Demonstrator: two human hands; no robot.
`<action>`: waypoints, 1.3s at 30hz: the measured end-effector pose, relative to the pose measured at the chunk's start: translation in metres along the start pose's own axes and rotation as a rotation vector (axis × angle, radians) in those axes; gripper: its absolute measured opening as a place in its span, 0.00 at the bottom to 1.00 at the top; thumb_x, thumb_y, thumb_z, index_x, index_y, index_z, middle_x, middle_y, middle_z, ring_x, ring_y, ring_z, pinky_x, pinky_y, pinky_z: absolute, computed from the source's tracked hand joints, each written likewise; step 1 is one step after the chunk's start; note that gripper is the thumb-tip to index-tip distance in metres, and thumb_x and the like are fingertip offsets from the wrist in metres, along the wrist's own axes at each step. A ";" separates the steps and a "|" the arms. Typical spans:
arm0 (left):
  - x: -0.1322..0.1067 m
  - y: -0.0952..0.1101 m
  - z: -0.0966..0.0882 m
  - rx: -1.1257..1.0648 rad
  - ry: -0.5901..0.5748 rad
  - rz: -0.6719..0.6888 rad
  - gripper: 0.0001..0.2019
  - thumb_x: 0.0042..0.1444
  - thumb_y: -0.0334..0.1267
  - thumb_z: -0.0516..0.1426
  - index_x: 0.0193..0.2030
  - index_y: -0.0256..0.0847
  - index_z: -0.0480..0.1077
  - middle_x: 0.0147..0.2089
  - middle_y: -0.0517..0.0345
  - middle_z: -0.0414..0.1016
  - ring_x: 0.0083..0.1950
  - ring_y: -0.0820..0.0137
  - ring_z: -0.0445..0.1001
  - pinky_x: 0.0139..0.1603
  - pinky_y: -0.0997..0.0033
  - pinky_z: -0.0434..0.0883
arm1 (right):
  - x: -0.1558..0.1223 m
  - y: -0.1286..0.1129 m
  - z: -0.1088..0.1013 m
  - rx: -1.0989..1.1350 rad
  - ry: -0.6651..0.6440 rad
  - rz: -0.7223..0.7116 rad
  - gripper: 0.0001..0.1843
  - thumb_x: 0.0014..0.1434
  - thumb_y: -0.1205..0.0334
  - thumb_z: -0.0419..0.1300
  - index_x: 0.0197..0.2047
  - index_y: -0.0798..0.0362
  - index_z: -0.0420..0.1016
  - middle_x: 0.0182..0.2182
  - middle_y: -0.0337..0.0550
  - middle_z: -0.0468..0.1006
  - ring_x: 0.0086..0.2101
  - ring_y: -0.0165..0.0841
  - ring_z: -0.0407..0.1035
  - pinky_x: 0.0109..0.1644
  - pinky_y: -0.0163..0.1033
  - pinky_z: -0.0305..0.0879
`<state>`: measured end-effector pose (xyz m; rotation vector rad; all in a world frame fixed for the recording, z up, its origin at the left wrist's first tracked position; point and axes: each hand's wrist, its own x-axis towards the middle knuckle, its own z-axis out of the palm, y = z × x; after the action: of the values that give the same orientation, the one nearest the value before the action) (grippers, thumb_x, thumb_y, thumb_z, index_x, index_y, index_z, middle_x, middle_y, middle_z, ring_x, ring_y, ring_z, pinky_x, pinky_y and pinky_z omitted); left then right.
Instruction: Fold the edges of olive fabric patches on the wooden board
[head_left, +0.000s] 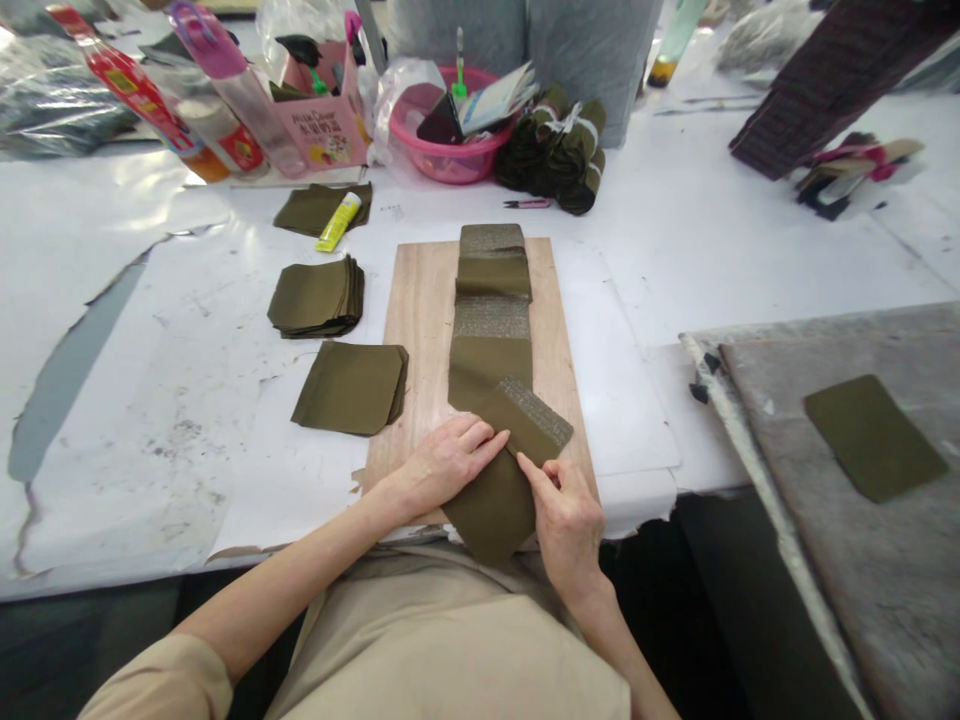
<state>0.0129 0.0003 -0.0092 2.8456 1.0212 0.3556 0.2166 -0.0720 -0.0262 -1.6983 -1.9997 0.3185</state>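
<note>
An olive fabric piece [491, 505] with a grey mesh patch [536, 415] lies tilted at the near end of a wooden board [420, 330]. My left hand [450, 460] rests flat on the piece, fingers stretched toward the patch. My right hand [566, 510] pinches the piece's right edge just below the patch. Beyond them a row of overlapping olive pieces with grey patches [491, 300] runs up the board.
Two stacks of olive fabric [352, 385] [319, 297] lie left of the board, a third [322, 207] holds a yellow glue tube [337, 222]. A pink basin [450, 135], bottles and rolled fabric sit at the back. One olive piece [874, 435] lies on a grey pad at right.
</note>
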 end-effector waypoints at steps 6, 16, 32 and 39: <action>0.000 0.000 -0.002 0.004 -0.045 -0.014 0.18 0.67 0.30 0.43 0.61 0.35 0.60 0.44 0.48 0.69 0.47 0.63 0.69 0.50 0.58 0.73 | 0.000 -0.001 -0.001 -0.026 0.000 -0.003 0.20 0.68 0.67 0.49 0.57 0.41 0.73 0.35 0.43 0.70 0.35 0.30 0.68 0.40 0.34 0.66; -0.005 0.003 -0.002 0.023 -0.028 -0.075 0.19 0.66 0.28 0.44 0.62 0.34 0.59 0.51 0.44 0.69 0.56 0.62 0.67 0.57 0.56 0.69 | 0.001 -0.001 0.000 -0.060 -0.004 -0.001 0.20 0.67 0.68 0.51 0.56 0.41 0.74 0.35 0.43 0.71 0.35 0.30 0.68 0.39 0.34 0.65; 0.003 0.003 -0.020 0.091 -0.138 0.111 0.18 0.66 0.27 0.48 0.62 0.35 0.60 0.54 0.45 0.71 0.57 0.60 0.67 0.59 0.56 0.65 | -0.002 0.003 -0.014 0.083 -0.042 0.003 0.17 0.68 0.64 0.49 0.53 0.45 0.76 0.37 0.44 0.72 0.37 0.31 0.69 0.43 0.35 0.65; 0.002 0.006 -0.022 0.117 -0.132 0.105 0.20 0.66 0.29 0.48 0.64 0.36 0.59 0.58 0.46 0.69 0.60 0.59 0.65 0.62 0.54 0.62 | -0.008 0.003 -0.019 0.040 -0.005 0.026 0.16 0.68 0.66 0.51 0.50 0.48 0.78 0.35 0.44 0.74 0.37 0.32 0.68 0.43 0.36 0.65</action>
<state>0.0123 -0.0029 0.0135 2.9874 0.8992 0.1168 0.2301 -0.0814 -0.0132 -1.7011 -1.9633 0.3692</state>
